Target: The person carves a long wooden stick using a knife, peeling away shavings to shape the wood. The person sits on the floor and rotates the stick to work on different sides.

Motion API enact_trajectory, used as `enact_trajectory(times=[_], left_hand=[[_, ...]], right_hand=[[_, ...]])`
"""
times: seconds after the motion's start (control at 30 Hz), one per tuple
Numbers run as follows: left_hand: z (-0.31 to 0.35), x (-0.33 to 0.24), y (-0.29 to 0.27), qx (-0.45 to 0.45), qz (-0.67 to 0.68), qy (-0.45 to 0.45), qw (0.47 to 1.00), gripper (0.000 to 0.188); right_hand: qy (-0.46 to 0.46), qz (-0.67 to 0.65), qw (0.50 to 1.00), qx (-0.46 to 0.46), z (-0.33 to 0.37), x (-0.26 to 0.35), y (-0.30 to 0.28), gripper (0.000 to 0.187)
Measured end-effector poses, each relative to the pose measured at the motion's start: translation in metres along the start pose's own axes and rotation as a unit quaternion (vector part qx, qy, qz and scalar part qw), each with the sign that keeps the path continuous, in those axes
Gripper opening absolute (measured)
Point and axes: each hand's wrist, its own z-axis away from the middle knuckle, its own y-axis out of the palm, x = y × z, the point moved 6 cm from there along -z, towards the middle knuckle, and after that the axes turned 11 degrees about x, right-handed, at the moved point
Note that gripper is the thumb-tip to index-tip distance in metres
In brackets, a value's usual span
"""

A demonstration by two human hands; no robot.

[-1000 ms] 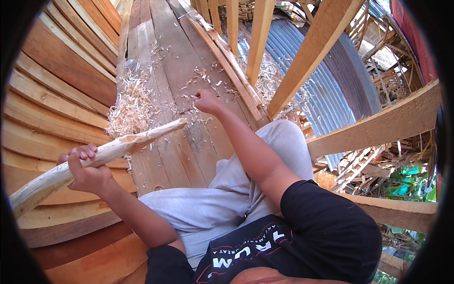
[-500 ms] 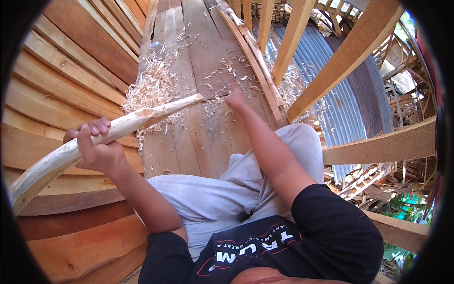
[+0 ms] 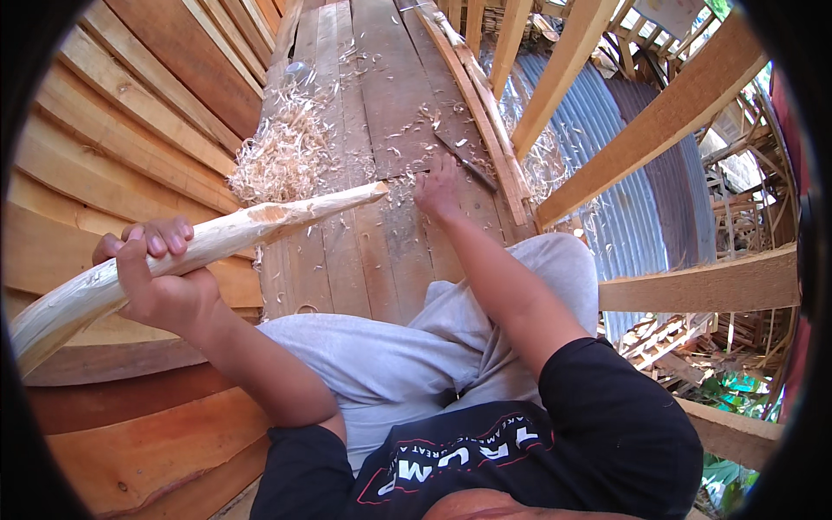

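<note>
My left hand (image 3: 160,264) is wrapped around a pale, peeled wooden pole (image 3: 234,236). The pole curves down to the left edge of the view and narrows to a whittled tip over the floorboards. Low over the floor, or touching it, my right hand (image 3: 440,188) has its fingers stretched forward and nothing in its grasp that I can see. Just to the right of those fingers lies a slim dark knife (image 3: 468,164), slanting across the boards and apart from the hand.
A heap of curly wood shavings (image 3: 286,156) covers the floorboards (image 3: 373,251) by the plank wall (image 3: 121,165) at left. Slanting wooden posts (image 3: 650,130) and a low rail (image 3: 702,282) line the right side, with corrugated metal sheets (image 3: 598,147) beyond. A small clear object (image 3: 297,71) stands at the back.
The knife, earlier at my closed right hand, now lies on the floor to its right. My right hand has opened. My left hand and the pole have shifted slightly.
</note>
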Motion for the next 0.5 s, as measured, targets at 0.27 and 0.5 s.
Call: enact_trajectory(times=[0.27, 0.5], left_hand=[[-0.005, -0.023, -0.013, -0.003, -0.028, 0.001, 1.0, 0.013], [-0.006, -0.032, -0.019, 0.012, -0.006, -0.015, 1.0, 0.016]], right_hand=[[-0.094, -0.317, 0.901, 0.283, 0.017, 0.065, -0.002, 0.058], [0.064, -0.358, 0.885, 0.291, 0.053, 0.054, 0.017, 0.066]])
